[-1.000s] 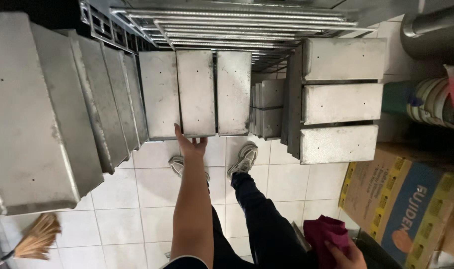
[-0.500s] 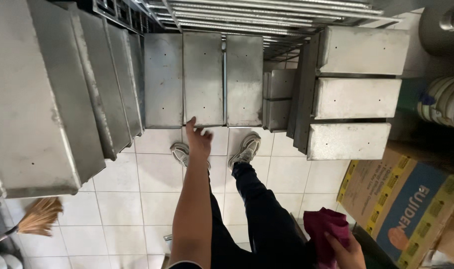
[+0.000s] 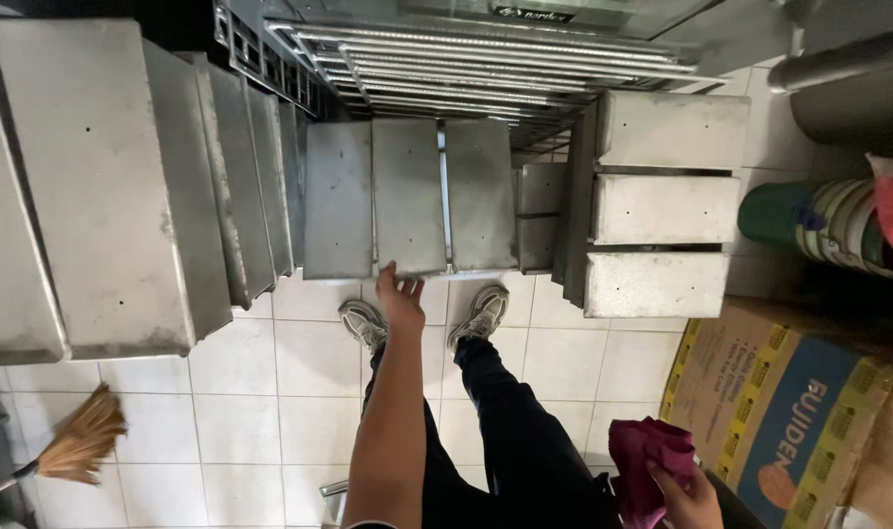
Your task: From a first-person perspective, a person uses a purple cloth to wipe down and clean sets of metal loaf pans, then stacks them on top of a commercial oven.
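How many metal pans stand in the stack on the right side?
3: top metal pan, middle metal pan and bottom metal pan, stacked one under another in the picture. More may be hidden behind them.

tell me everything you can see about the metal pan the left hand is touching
The metal pan is a long rectangular container of dull grey, stainless-looking steel, seen from its flat underside, with faint smudges. It stands in the middle of a row of three like pans, close between its neighbours, below a wire rack and above the white tiled floor. The left hand reaches up, fingertips on its lower edge. Its inside is hidden.
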